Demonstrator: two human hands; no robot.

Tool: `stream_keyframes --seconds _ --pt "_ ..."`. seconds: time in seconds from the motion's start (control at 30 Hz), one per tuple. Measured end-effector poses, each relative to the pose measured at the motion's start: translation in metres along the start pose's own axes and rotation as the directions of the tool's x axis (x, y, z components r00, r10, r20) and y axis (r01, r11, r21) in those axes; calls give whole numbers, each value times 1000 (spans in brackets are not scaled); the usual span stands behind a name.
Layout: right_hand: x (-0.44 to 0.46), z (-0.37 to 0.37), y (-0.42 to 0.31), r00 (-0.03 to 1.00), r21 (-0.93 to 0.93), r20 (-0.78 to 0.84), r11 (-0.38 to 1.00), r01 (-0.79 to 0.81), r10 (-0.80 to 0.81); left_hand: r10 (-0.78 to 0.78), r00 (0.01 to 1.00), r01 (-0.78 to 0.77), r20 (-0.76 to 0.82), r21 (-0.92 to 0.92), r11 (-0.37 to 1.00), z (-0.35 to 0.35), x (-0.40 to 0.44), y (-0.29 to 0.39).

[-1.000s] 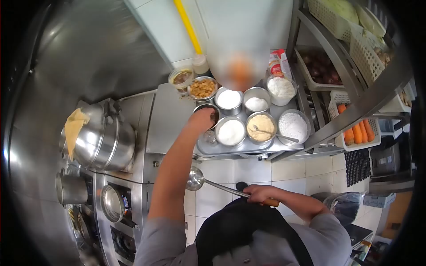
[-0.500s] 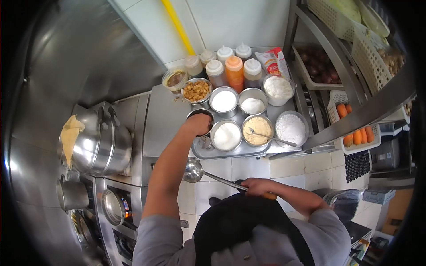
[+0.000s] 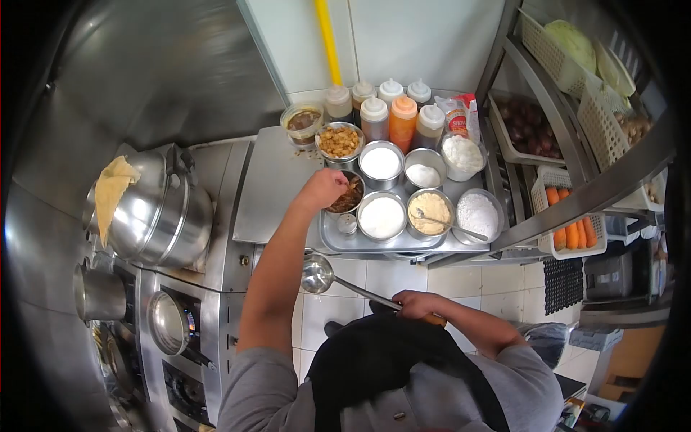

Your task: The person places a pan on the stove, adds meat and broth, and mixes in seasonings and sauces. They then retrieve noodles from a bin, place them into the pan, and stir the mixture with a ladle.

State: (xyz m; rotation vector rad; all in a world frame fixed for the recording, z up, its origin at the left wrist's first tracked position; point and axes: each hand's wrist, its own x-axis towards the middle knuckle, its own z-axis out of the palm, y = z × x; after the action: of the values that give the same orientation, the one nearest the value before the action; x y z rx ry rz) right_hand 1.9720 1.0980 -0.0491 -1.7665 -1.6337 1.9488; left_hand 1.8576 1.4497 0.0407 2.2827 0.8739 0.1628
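My left hand is over a round metal container of dark brown dried-looking pieces, fingertips pinched together at its contents. What lies between those fingers is too small to make out. Down by my apron, my right hand grips the handle of a ladle, whose round metal bowl points left. Close to my left hand are a small shaker, a bowl of white granules and a tin of brown chunks. A spoon rests in a tub of pale yellow powder.
Several squeeze bottles stand along the wall, beside a tub of brown sauce. At left are a large steel pot with a cloth and a pan over a lit burner. A shelf rack with carrots borders the right side.
My left hand has risen from deep inside the container to its rim, exposing the brown contents. The view has shifted slightly. My right hand keeps its hold on the ladle.
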Motion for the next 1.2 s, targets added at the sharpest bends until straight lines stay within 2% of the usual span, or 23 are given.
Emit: stream_keyframes --seconds 0.03,0.1,0.13,0.2,0.23,0.3,0.33,0.4,0.43,0.5,0.57,0.63,0.67,0.7,0.77,0.8,0.83,0.9,0.93,1.0,1.07,1.13,1.2 --pt "2 3 3 1000 -5 0 1000 -3 3 0 1000 0 -4 -4 1000 1 -1 -3" --pt "-1 4 -6 1000 3 -9 1000 9 -9 -131 991 136 37 -239 961 0 -6 -2" --pt "2 7 -5 1000 -1 -9 1000 7 -7 -130 991 135 35 -242 961 -1 -8 -2" --pt "7 12 -7 1000 -20 -8 1000 8 -8 -182 977 212 110 -448 868 -5 -12 -6" --pt "8 13 -8 1000 -28 -6 1000 7 -8 -184 978 211 102 -452 867 -7 -15 -9" --pt "2 12 -29 991 21 11 991 -131 131 -195 978 177 74 -788 590 -10 -25 -20" --pt "4 12 -32 992 -7 26 992 -124 125 -215 975 170 51 -794 583 -12 -33 -28" --pt "14 14 -33 979 -85 65 979 -186 192 -161 986 14 -35 -956 292 -31 -69 -34" --pt "20 15 -36 989 -142 12 979 -144 147 -137 987 -53 -89 -968 246 -44 -92 -42" --pt "48 25 26 983 -395 -41 907 146 -177 -183 959 -181 -215 -966 186 -72 -151 -63" --pt "82 21 38 914 -514 30 778 361 -404 -320 889 -279 -327 -942 185 -110 -235 -97" --pt "67 12 -6 921 -508 115 775 376 -371 -487 762 -246 -426 -887 392 -146 -310 -127" --pt "59 13 -37 951 -466 108 830 307 -290 -553 676 -172 -487 -834 524 -167 -351 -143" --pt "59 15 -57 975 -419 88 881 221 -202 -594 594 -74 -543 -771 632 -187 -397 -158" --pt "72 19 -71 966 -462 157 850 255 -204 -679 361 162 -639 -675 720 -217 -472 -183" --pt "64 27 -100 986 -411 91 897 164 -138 -637 298 333 -711 -548 767 -226 -509 -214" --pt "61 34 -119 998 -350 28 934 69 -63 -580 251 500 -775 -409 763 -228 -539 -246" --pt "73 44 -138 997 -379 66 923 68 -47 -545 238 758 -804 -197 622 -235 -587 -269" --pt "80 51 -143 994 -399 103 914 68 -29 -547 234 757 -804 -203 621 -238 -602 -279" --pt "96 62 -135 992 -348 122 935 64 -23 -533 237 870 -813 -66 488 -244 -622 -297" --pt "100 67 -137 990 -295 141 954 63 -22 -510 202 868 -836 -87 488 -258 -632 -304" --pt "93 77 -164 990 -382 124 917 116 -73 -456 136 866 -880 -117 486 -276 -637 -292" --pt "96 82 -169 991 -407 122 907 105 -60 -415 118 880 -902 -99 465 -290 -642 -281"
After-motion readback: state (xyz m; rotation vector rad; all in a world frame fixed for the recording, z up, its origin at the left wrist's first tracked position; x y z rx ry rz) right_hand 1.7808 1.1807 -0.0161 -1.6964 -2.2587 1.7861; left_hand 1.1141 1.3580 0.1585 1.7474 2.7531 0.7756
